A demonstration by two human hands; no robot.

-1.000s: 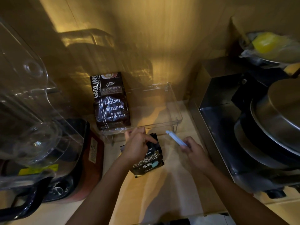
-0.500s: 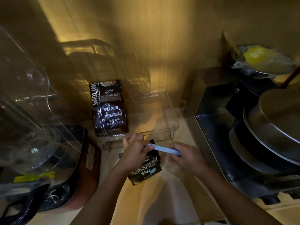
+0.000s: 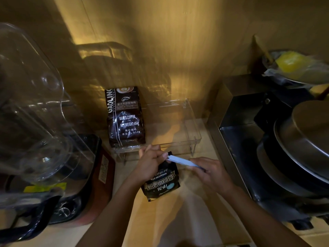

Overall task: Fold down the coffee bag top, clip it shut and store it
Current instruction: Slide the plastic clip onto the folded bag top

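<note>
A small black coffee bag (image 3: 162, 183) with white lettering lies on the wooden counter, its top end under my left hand (image 3: 151, 162), which pinches the folded top. A long pale blue clip (image 3: 181, 161) lies across the bag's top edge. My right hand (image 3: 209, 172) grips the clip's right end, and its left end meets my left fingertips. Whether the clip is closed on the bag I cannot tell. Behind the hands stands a clear acrylic tray (image 3: 193, 129) on short legs.
A larger dark coffee bag (image 3: 125, 118) stands upright in the tray's left part. A clear blender jug (image 3: 35, 111) on a red and black base (image 3: 92, 184) fills the left. Metal pots (image 3: 300, 139) and a steel tray sit on the right. A wall is behind.
My right hand brought the blue clip leftward from beside the bag and laid it across the bag's top, up to my left fingers. The bag stayed in place.
</note>
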